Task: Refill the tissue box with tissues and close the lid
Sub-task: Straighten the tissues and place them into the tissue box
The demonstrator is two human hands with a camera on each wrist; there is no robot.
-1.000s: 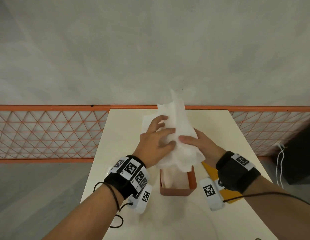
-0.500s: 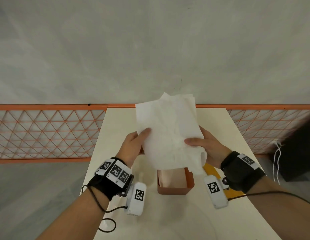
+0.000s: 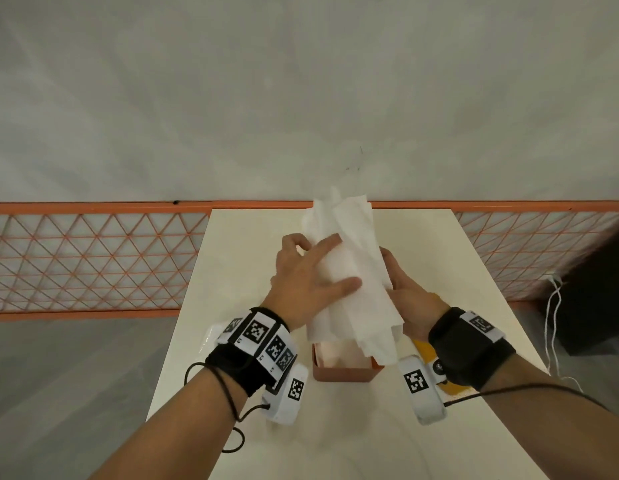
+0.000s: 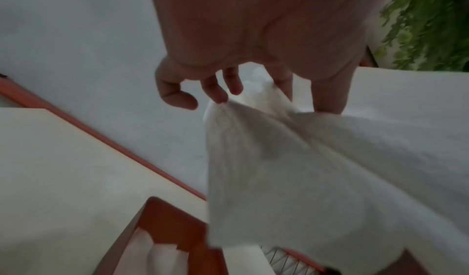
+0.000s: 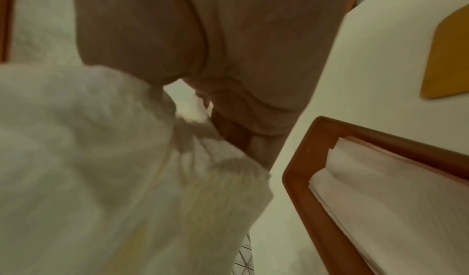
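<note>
Soft white paper tissues; smooth matt orange box; matt cream table.

White tissues bunched into a long loose bundle, held above the open orange tissue box, which stands on the table with folded tissues inside

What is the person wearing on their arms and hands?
The hands are bare: left hand, right hand. Each wrist has a black band with black-and-white square markers, a white camera block beneath, and thin black cables. No sleeves.
</note>
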